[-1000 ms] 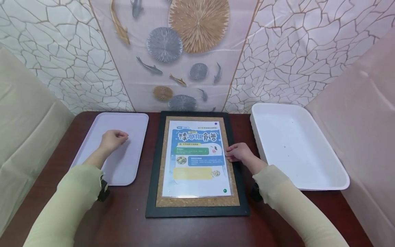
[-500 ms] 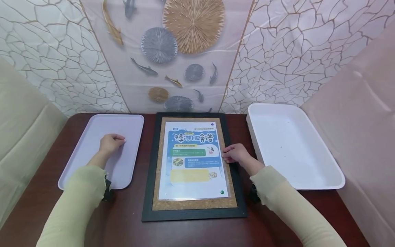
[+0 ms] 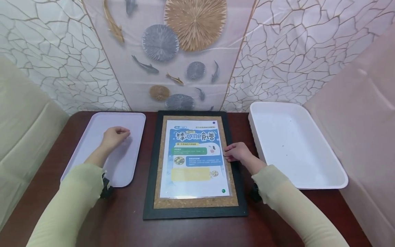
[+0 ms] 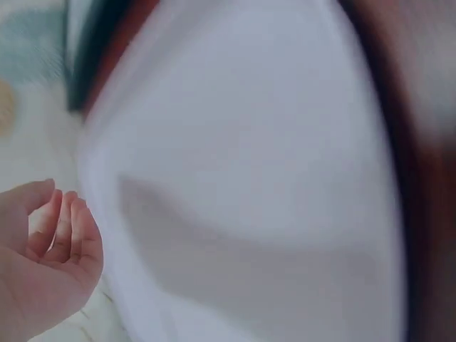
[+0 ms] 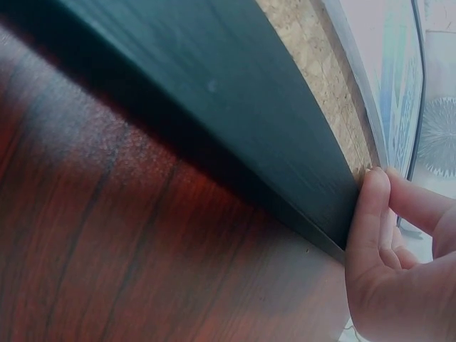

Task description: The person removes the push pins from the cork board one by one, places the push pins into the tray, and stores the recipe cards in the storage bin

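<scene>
A laminated poster (image 3: pixel 197 187) lies on a cork board (image 3: pixel 197 203) with a black frame (image 3: pixel 195 213). In the head view, a purple dot (image 3: pixel 214 122) marks its top right corner and a green dot (image 3: pixel 223 191) its bottom right. My right hand (image 3: pixel 239 153) is at the poster's right edge; in the right wrist view its thumb and fingertip meet there, pinching that edge. Over the pale tray (image 3: pixel 123 171) hovers my left hand (image 3: pixel 114 138), its fingers loosely bent. In the left wrist view nothing can be made out between them.
To the right stands a deep white tub (image 3: pixel 300 151) near the side wall. Dark reddish wood makes up the tabletop (image 3: pixel 172 233). A patterned curtain (image 3: pixel 182 61) closes off the back.
My left hand stays over the tray with little movement; a small white spot at its fingertips half a second ago is no longer visible. The right hand stays at the poster's edge. The head view shifts slightly.
</scene>
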`<action>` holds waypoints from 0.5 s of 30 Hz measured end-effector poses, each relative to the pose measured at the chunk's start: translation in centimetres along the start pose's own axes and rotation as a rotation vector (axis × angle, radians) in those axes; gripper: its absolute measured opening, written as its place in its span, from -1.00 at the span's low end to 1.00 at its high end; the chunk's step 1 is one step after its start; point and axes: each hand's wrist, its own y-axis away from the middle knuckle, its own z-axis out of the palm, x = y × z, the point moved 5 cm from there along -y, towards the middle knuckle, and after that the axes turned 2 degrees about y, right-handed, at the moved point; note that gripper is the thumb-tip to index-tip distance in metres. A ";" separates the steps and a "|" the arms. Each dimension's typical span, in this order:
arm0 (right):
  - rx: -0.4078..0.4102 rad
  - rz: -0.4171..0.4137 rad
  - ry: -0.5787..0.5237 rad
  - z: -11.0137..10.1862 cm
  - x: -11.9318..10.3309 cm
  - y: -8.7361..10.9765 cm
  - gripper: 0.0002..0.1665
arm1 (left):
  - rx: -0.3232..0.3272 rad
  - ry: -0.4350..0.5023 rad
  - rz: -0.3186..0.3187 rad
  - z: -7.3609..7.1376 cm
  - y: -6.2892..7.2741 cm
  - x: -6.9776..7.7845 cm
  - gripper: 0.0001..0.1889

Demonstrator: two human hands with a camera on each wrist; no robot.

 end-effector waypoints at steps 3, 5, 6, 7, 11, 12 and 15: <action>0.005 -0.005 0.002 -0.3 0.0 0.0 -0.66 | -0.061 0.067 0.058 1.3 0.0 2.7 -0.67; 0.000 -0.004 -0.004 -0.3 0.0 0.1 -0.66 | -0.120 0.078 0.089 2.7 0.3 4.4 -0.67; -0.002 -0.003 -0.010 -0.3 -0.1 0.1 -0.66 | -0.153 0.083 0.099 3.4 0.5 5.3 -0.67; -0.007 -0.005 -0.011 -0.2 -0.1 0.1 -0.66 | -0.190 0.088 0.104 4.2 0.8 6.0 -0.66; -0.016 0.003 -0.017 -0.1 -0.1 0.2 -0.65 | -0.316 0.084 0.113 7.6 2.4 8.7 -0.67; -0.017 0.001 -0.016 -0.1 -0.1 0.3 -0.65 | -0.345 0.085 0.120 8.4 2.9 9.4 -0.67; -0.008 0.007 -0.020 -0.1 -0.1 0.3 -0.67 | -0.433 0.086 0.155 11.1 4.3 11.1 -0.68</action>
